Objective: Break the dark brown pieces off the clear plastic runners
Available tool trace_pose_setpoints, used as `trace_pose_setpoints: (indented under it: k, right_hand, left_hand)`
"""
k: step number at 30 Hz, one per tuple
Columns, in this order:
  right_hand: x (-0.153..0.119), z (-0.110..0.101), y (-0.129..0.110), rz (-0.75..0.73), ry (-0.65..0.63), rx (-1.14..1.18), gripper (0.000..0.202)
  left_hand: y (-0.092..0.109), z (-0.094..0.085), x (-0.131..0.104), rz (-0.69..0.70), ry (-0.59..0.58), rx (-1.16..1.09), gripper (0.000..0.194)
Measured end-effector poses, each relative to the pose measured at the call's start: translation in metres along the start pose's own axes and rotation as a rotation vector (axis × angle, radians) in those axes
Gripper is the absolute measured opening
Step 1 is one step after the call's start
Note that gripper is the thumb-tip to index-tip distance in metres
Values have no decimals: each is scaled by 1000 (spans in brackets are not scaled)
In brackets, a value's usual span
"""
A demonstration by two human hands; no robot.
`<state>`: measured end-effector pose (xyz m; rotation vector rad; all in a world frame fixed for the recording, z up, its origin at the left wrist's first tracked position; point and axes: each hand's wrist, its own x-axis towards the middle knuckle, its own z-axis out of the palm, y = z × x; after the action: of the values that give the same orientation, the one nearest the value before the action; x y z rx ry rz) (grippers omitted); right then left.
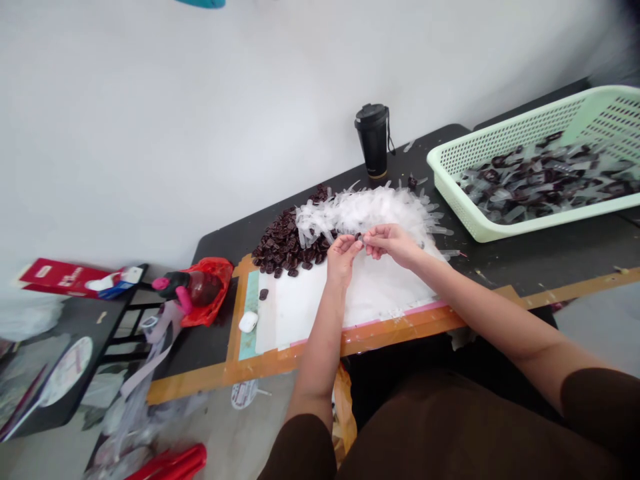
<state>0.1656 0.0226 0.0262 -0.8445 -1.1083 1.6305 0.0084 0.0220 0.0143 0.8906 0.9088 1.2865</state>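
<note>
My left hand and my right hand meet over the white sheet, both pinching a small dark piece between their fingertips. The piece is mostly covered by the fingers. Just beyond them lies a heap of translucent white strips. To its left is a pile of small dark brown pieces, with one loose dark piece apart from it on the sheet.
A pale green basket of dark pieces and clear strips stands at the right. A black lidded cup stands behind the heap. A white case lies at the sheet's left edge. A red bag with a bottle is further left.
</note>
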Motion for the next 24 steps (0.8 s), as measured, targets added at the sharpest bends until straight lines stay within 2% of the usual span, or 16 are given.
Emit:
trace_pose_setpoints:
  k: [5,11,14,19,24]
  right_hand:
    - [2,-1,1,65,43,45,25]
    - [3,-1,2,137,-29,211,23]
    - [2,1,4,127,-53,214,24]
    - [0,2,9,74,22,175,24]
    - [2,1,13,9,9,163,27]
  left_hand:
    - [0,3,-3,139,-35,154,28]
    - [7,6,-8,284,-86,262,20]
    - [10,8,-10,341,-89,279,16]
    - [12,10,-12,353,-11,302,12]
    - [12,7,-10,391,46,396,9]
